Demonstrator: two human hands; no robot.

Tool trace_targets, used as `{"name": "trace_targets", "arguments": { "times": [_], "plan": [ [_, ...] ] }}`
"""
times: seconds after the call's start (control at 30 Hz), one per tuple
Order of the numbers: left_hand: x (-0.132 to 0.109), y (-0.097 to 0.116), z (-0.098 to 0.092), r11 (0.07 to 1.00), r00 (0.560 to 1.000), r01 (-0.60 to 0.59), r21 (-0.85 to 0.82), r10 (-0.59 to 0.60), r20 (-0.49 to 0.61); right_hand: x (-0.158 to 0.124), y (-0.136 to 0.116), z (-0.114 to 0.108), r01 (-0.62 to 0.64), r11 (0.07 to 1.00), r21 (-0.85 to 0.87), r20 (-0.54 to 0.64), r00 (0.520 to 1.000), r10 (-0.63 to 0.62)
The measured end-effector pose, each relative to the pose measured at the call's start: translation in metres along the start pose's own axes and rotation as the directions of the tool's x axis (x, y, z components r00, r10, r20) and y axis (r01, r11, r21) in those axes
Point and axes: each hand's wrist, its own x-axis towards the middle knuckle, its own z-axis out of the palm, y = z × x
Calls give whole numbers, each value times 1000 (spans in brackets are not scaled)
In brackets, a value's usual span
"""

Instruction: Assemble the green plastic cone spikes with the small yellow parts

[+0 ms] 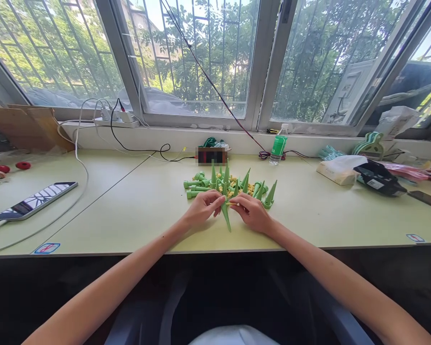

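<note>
Near the table's front edge, my left hand [203, 207] is closed on the upper end of a green spike [226, 216], whose tip points down toward me. My right hand [252, 211] is beside it, thumb and fingers pinched on a small yellow piece [232, 204] at the spike's upper end. Just beyond both hands lies a pile of green spikes [270, 195], some with tips up, and green capped pieces [192, 184] lying flat. Small yellow pieces [251, 189] are scattered among them; the hands hide part of the pile.
A pale green table [129, 211] carries a phone [36, 200] with a white cable at left. Behind the pile are a pixelated dark object [211, 156] and a bottle [279, 145]. At right lie a tissue pack [339, 169] and a black packet [379, 178].
</note>
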Motion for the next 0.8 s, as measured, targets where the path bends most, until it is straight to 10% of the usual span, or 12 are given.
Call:
{"name": "trace_targets", "arguments": {
  "times": [0.8],
  "plan": [
    [-4,-6,4,1000,999,22,-1,-22,34,-4,8,4,-112,993,-37,35,993,114]
  ]
}}
